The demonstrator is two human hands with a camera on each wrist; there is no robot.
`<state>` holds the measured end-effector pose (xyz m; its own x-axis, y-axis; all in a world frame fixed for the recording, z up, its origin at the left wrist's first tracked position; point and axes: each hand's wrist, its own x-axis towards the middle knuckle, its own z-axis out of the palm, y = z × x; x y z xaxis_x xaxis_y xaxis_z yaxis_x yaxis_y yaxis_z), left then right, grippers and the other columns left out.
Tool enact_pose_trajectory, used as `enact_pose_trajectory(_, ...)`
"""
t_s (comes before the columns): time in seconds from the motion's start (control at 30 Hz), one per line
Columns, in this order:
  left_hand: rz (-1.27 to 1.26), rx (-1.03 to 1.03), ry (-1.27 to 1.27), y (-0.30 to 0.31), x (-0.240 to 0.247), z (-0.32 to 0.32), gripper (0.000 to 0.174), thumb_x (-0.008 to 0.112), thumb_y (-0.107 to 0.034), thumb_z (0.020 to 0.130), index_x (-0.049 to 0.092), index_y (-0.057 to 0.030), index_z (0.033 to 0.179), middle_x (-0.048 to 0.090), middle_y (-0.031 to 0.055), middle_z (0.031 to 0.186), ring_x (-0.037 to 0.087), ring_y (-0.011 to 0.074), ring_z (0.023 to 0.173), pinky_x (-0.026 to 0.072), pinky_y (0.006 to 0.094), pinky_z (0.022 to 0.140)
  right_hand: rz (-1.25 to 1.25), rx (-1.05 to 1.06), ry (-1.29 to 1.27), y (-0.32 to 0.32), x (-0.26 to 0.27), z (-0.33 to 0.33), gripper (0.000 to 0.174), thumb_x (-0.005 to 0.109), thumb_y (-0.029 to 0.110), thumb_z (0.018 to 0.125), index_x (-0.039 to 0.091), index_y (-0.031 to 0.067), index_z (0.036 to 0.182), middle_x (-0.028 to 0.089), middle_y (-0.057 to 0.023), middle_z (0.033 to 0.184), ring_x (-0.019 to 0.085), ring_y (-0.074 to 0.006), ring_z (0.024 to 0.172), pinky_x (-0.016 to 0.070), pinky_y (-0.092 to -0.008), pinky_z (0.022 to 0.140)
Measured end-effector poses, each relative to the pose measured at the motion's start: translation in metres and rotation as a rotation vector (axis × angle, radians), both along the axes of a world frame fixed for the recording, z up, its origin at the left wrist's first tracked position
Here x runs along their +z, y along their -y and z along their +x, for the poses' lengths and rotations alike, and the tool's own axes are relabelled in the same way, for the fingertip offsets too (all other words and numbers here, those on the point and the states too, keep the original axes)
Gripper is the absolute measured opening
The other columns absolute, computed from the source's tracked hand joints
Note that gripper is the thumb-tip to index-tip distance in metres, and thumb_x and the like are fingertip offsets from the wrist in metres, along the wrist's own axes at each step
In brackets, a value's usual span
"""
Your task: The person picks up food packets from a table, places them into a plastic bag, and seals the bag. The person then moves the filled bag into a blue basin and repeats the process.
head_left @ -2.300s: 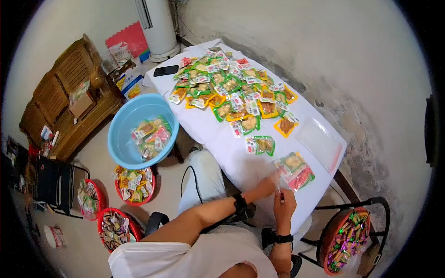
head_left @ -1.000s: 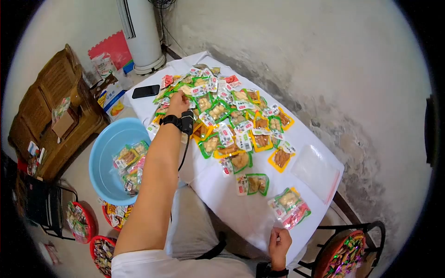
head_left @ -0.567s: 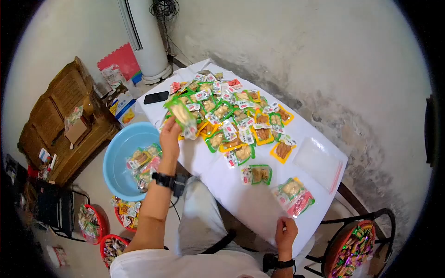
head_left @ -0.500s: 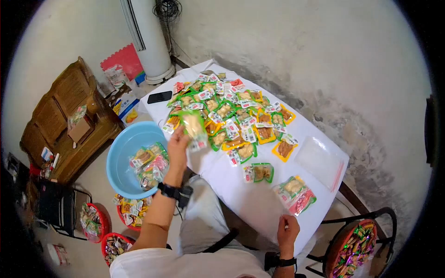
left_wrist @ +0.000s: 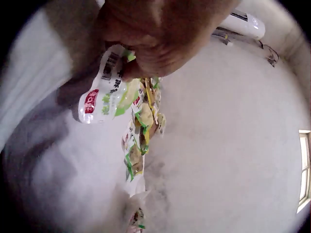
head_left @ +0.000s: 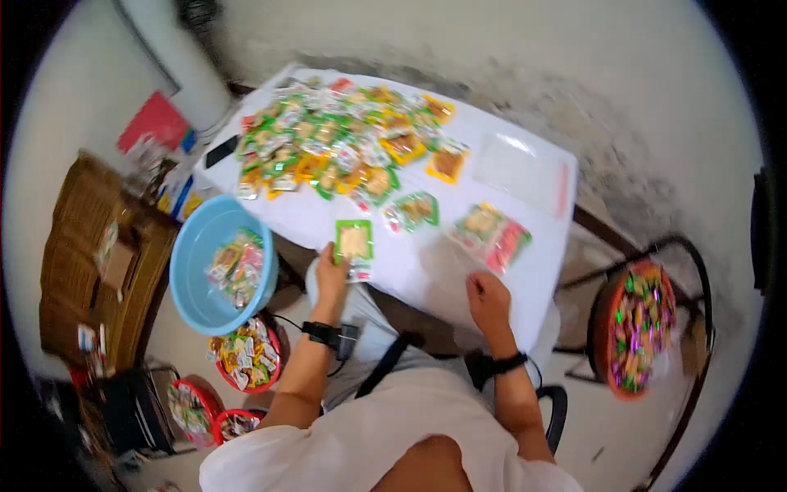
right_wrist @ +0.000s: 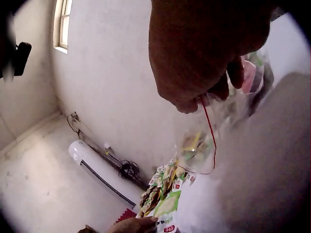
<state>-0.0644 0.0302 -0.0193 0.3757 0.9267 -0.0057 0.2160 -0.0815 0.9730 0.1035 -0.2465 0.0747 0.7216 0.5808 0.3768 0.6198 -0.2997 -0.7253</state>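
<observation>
My left hand (head_left: 331, 275) grips a vacuum-sealed snack packet (head_left: 354, 239) with a green border and pale food inside, over the front edge of the white-covered table (head_left: 434, 266). In the left wrist view, the printed white end of the packet sticks out below the fingers. My right hand (head_left: 489, 299) pinches the rim of a clear zip bag (right_wrist: 209, 136), whose red zip line curves away in a loop from the fingertips. Inside the zip bag, pink and green-edged packets (head_left: 484, 225) show; the bag lies on the table near its right end.
A heap of snack packets (head_left: 328, 131) covers the table's far left part. A phone (head_left: 221, 151), a single packet (head_left: 412, 211) and a stack of flat clear bags (head_left: 516, 168) lie around it. At left stand a blue basin (head_left: 184, 271) and red baskets (head_left: 275, 361); another basket (head_left: 639, 328) is at right.
My left hand reached into the heap, lifted out the green-edged packet and carried it back toward the table's front edge. The right hand stays at the bag's rim. The head view has shifted.
</observation>
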Motion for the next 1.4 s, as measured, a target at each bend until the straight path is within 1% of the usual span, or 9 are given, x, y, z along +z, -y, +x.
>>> enact_pose_trajectory(0.03,-0.303,-0.123,0.126,0.012,0.042,-0.001,0.045,0.060,-0.001,0.085,0.046,0.0046,0.127,0.063,0.0126,0.106,0.062,0.0143,0.080,0.0515,0.0255,0.069,-0.004,-0.016,-0.045,0.000,0.006,-0.003,0.008,0.063,0.008,0.080,0.063,0.0034,0.087,0.062,-0.0137,0.081,0.061,-0.0314,0.072,0.0488,-0.0372,0.065)
enact_pose_trajectory(0.07,-0.522,-0.142,0.190,0.000,0.017,-0.011,0.039,0.060,0.001,0.085,0.051,0.0031,0.122,0.064,0.0104,0.102,0.063,0.0153,0.083,0.0524,0.0266,0.071,0.001,-0.021,-0.083,0.000,0.011,-0.005,0.009,0.063,0.009,0.080,0.064,0.0041,0.088,0.063,-0.0133,0.081,0.061,-0.0314,0.072,0.0490,-0.0371,0.065)
enact_pose_trajectory(0.13,-0.742,-0.235,0.354,0.021,0.050,-0.013,0.035,0.060,0.002,0.084,0.053,0.0024,0.119,0.065,0.0087,0.099,0.064,0.0162,0.084,0.0528,0.0267,0.071,0.026,-0.053,-0.078,0.001,0.004,-0.006,0.009,0.063,0.010,0.080,0.064,0.0046,0.088,0.063,-0.0129,0.082,0.061,-0.0312,0.073,0.0490,-0.0373,0.065)
enact_pose_trajectory(0.37,-0.719,-0.726,0.143,0.091,0.102,-0.013,0.031,0.059,0.003,0.085,0.057,0.0011,0.115,0.065,0.0078,0.106,0.063,0.0142,0.091,0.0501,0.0271,0.082,0.095,-0.059,0.004,0.005,0.009,-0.005,0.010,0.063,0.012,0.081,0.064,0.0058,0.089,0.063,-0.0118,0.082,0.060,-0.0306,0.077,0.0487,-0.0387,0.066)
enact_pose_trajectory(0.67,-0.710,-0.759,0.105,0.104,0.096,0.054,0.035,0.056,0.003,0.086,0.054,0.0033,0.121,0.065,0.0103,0.104,0.062,0.0138,0.090,0.0497,0.0260,0.079,0.099,-0.137,0.069,0.014,0.015,-0.002,0.013,0.061,0.008,0.081,0.063,0.0064,0.093,0.060,-0.0109,0.082,0.058,-0.0294,0.077,0.0485,-0.0397,0.065)
enact_pose_trajectory(0.73,-0.438,-0.760,-0.102,0.101,0.100,0.064,0.034,0.055,0.005,0.086,0.056,0.0038,0.120,0.065,0.0095,0.104,0.062,0.0132,0.090,0.0496,0.0251,0.079,0.097,-0.154,0.069,0.018,0.014,0.000,0.013,0.061,0.007,0.080,0.063,0.0063,0.093,0.060,-0.0109,0.082,0.059,-0.0293,0.077,0.0485,-0.0395,0.065)
enact_pose_trajectory(0.77,-0.472,-0.733,-0.125,0.099,0.104,0.064,0.033,0.054,0.006,0.086,0.056,0.0040,0.119,0.065,0.0085,0.104,0.062,0.0124,0.089,0.0496,0.0240,0.079,0.096,-0.162,0.066,0.020,0.014,0.002,0.012,0.061,0.006,0.080,0.063,0.0061,0.092,0.060,-0.0108,0.082,0.059,-0.0292,0.076,0.0486,-0.0392,0.065)
enact_pose_trajectory(1.17,-0.509,-0.712,0.151,0.111,0.087,0.069,0.028,0.052,0.006,0.086,0.054,0.0039,0.114,0.065,0.0098,0.101,0.060,0.0114,0.090,0.0473,0.0229,0.080,0.134,-0.169,0.114,0.017,0.018,-0.008,0.011,0.063,0.006,0.079,0.064,0.0051,0.090,0.058,-0.0107,0.077,0.058,-0.0286,0.069,0.0475,-0.0380,0.059)
enact_pose_trajectory(1.4,-0.406,-0.621,0.065,0.122,0.091,0.073,0.026,0.052,0.005,0.087,0.055,0.0027,0.113,0.065,0.0095,0.103,0.060,0.0110,0.089,0.0465,0.0225,0.079,0.162,-0.145,0.161,0.018,0.013,-0.008,0.015,0.064,0.001,0.078,0.065,0.0049,0.092,0.056,-0.0106,0.073,0.057,-0.0260,0.062,0.0460,-0.0333,0.053)
